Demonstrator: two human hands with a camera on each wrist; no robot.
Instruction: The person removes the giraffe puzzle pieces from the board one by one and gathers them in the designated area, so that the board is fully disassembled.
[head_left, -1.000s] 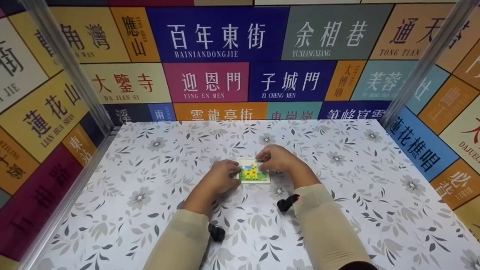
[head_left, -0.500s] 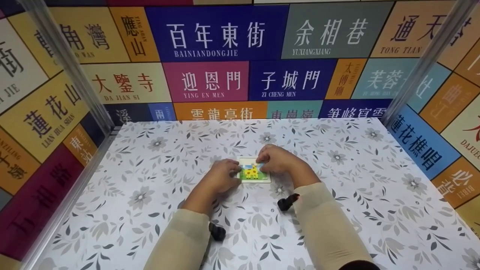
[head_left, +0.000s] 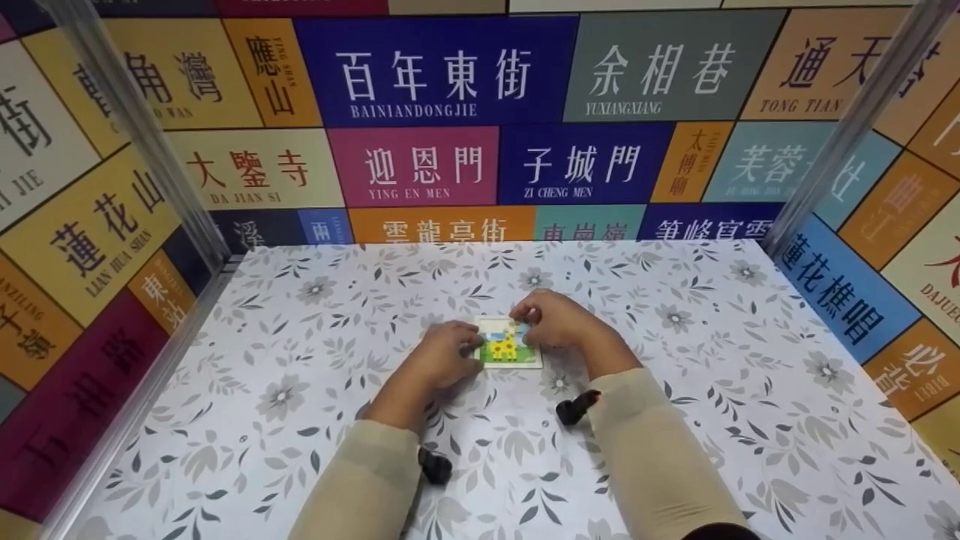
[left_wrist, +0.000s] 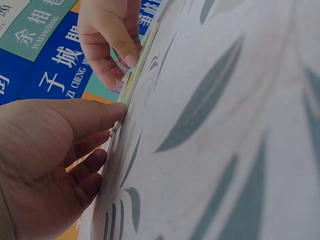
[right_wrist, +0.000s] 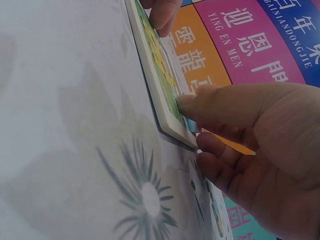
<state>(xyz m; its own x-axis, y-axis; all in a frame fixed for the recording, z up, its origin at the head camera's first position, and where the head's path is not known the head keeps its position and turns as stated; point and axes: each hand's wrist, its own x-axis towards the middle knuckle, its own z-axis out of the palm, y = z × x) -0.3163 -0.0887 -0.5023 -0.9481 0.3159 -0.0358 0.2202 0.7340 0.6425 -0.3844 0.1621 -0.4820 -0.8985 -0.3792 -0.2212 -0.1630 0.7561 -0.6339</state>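
Note:
A small puzzle board [head_left: 510, 364] with a pale rim and a yellow giraffe on green and blue lies flat on the table. My left hand [head_left: 444, 352] grips its left edge, the thumb [left_wrist: 102, 112] on the near side and the other fingers curled beyond. At the upper right corner, my right hand [head_left: 559, 319] pinches a small light-blue puzzle piece [left_wrist: 128, 70] between thumb and fingers. In the right wrist view the right thumb [right_wrist: 192, 105] presses down at the picture, with the remaining fingers bent past the rim. A pale strip of the board shows at its upper left.
A white cloth with grey flowers and leaves [head_left: 281, 397] covers the table. Walls of coloured sign panels [head_left: 435, 67] rise behind and at both sides, with clear corner posts [head_left: 832, 135]. Small black devices [head_left: 577, 407] sit at the wrists.
The right fingertips have shifted slightly at the board's upper right corner, and more of the giraffe's neck and the blue beside it shows. The left hand stays in place.

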